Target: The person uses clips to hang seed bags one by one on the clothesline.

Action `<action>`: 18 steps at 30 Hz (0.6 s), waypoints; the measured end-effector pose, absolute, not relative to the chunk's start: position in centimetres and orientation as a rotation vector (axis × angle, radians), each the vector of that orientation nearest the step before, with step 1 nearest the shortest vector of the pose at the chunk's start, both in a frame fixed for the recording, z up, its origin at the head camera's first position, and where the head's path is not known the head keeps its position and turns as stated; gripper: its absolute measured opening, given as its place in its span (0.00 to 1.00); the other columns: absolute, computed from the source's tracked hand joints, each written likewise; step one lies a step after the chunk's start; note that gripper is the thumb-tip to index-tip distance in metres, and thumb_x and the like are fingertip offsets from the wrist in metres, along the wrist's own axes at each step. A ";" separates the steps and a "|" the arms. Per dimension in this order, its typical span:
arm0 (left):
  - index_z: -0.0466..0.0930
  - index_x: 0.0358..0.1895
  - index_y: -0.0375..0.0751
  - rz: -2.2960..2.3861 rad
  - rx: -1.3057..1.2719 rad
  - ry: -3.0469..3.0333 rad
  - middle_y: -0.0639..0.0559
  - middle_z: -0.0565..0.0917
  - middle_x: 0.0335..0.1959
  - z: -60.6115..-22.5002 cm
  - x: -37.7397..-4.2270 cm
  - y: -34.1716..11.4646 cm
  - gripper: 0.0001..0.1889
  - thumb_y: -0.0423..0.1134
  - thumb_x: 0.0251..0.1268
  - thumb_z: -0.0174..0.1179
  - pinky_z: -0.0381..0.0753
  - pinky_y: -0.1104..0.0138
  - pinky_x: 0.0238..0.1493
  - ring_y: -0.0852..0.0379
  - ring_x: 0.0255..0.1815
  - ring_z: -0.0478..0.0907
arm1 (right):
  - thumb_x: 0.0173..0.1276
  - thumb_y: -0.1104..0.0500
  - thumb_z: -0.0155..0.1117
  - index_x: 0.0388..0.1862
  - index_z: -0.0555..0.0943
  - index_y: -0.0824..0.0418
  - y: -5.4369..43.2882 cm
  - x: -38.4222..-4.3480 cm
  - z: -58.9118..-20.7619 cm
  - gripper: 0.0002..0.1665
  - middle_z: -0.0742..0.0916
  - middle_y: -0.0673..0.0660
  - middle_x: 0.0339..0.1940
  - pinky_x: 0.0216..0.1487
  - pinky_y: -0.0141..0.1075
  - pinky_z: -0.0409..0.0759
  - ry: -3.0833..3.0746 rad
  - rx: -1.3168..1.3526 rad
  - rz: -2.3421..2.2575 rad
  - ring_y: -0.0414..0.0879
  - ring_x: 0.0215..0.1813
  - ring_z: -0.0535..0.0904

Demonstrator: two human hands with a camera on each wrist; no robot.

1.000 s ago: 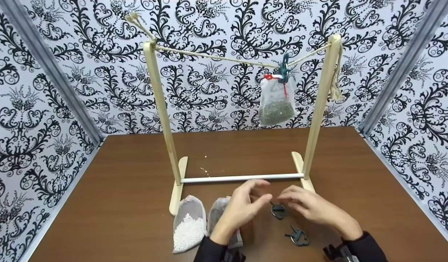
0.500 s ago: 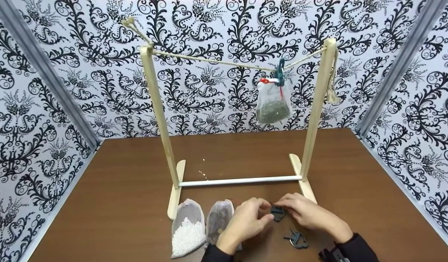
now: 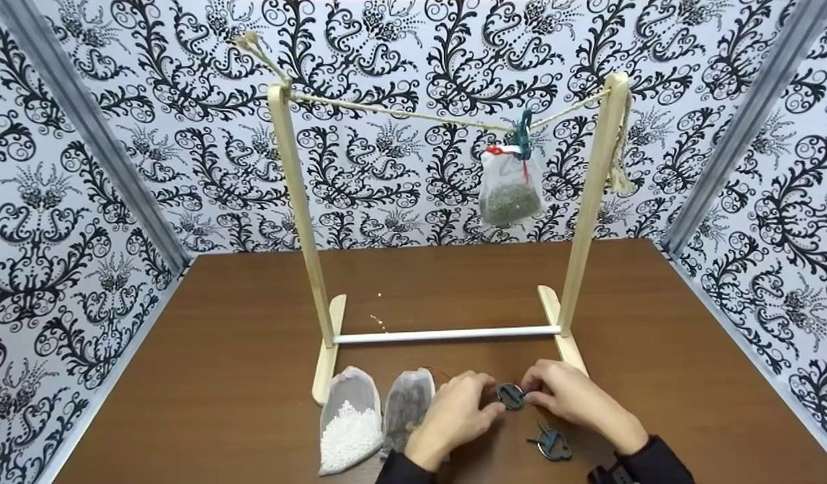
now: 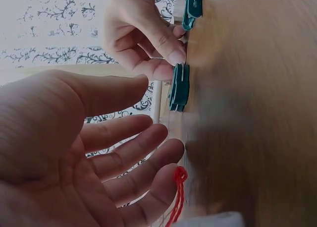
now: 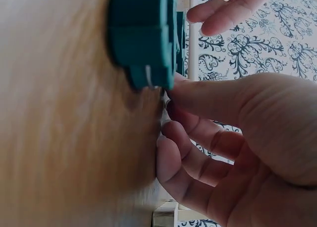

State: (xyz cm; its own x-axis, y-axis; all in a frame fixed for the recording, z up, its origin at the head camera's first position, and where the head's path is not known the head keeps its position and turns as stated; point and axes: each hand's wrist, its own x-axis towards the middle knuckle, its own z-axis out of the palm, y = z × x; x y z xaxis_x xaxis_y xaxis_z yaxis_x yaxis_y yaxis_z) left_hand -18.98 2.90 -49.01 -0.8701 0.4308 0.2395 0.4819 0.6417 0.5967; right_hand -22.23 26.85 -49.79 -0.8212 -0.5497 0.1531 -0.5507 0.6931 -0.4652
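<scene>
In the head view my right hand pinches the right edge of a dark teal clothes peg lying on the table. The left wrist view shows its thumb and finger at the end of that peg. My left hand is at the peg's left side, its fingers loosely bent and holding nothing. A second teal peg, with a wire spring, lies nearer the front; it looms large in the right wrist view. By my left little finger in the left wrist view is a red string.
A mesh bag with white beads and one with dark contents lie left of my hands. Behind stands a wooden frame with a rope. Another peg holds a mesh bag of green bits on it.
Both hands have come down from above the peg to its two sides. My right finger and thumb now pinch its edge. The dark-filled bag is less covered by my left hand.
</scene>
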 end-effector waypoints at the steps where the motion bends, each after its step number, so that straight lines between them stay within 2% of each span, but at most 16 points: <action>1: 0.86 0.49 0.41 -1.041 -0.775 -2.780 0.51 0.85 0.40 -49.0 -19.0 2.9 0.15 0.43 0.62 0.71 0.81 0.63 0.42 0.56 0.42 0.83 | 0.64 0.61 0.74 0.35 0.85 0.54 26.8 -22.2 -49.8 0.05 0.81 0.42 0.32 0.34 0.34 0.77 -2.889 0.941 0.794 0.35 0.33 0.77; 9: 0.86 0.48 0.41 -0.967 -0.796 -2.795 0.51 0.85 0.38 -49.6 -19.2 3.2 0.16 0.45 0.59 0.73 0.79 0.63 0.41 0.56 0.41 0.82 | 0.67 0.58 0.73 0.34 0.84 0.52 26.6 -22.0 -49.9 0.05 0.80 0.40 0.32 0.34 0.34 0.76 -2.840 0.994 0.763 0.36 0.33 0.76; 18: 0.85 0.53 0.42 -0.986 -0.754 -2.797 0.51 0.85 0.43 -49.6 -19.2 3.1 0.24 0.50 0.57 0.75 0.80 0.62 0.48 0.55 0.46 0.82 | 0.67 0.59 0.73 0.33 0.82 0.48 26.1 -21.8 -49.9 0.07 0.80 0.41 0.38 0.38 0.36 0.79 -2.707 1.019 0.694 0.35 0.38 0.77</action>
State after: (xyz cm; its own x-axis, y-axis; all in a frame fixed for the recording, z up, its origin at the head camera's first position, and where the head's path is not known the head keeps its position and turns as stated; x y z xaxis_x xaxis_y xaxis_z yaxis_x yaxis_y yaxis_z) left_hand -19.19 3.08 -49.55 -0.8753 0.4235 0.2334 0.4763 0.6714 0.5678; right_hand -21.75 26.08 -49.88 -0.7531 -0.5804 0.3097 -0.6578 0.6589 -0.3648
